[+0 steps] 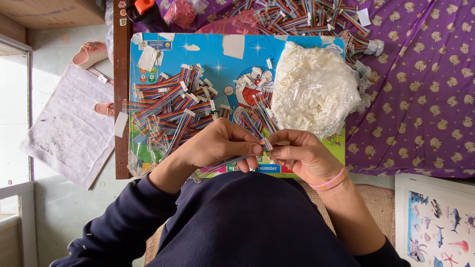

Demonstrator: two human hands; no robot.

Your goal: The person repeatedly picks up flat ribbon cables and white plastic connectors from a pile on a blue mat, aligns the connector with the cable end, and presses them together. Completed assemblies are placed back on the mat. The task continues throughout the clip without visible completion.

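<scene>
My left hand (217,143) grips a short rainbow ribbon cable (217,164) whose free end trails down-left toward my lap. My right hand (302,153), with a pink wristband, pinches the cable's upper end at a small white connector (267,144), fingertips of both hands meeting there. A second ribbon cable (257,118) sticks up between the hands. Just beyond them a heap of rainbow ribbon cables (173,111) lies on a blue cartoon board (217,54). A clear plastic bag of white connectors (311,86) sits on the board's right side.
More ribbon cables (297,17) are piled at the far edge on a purple patterned cloth (420,89). A pink bag (180,12) and an orange-capped bottle (146,12) stand at the back. Sandals (91,52) and a grey mat (69,128) lie on the floor at left. A sea-animal poster (440,222) is at right.
</scene>
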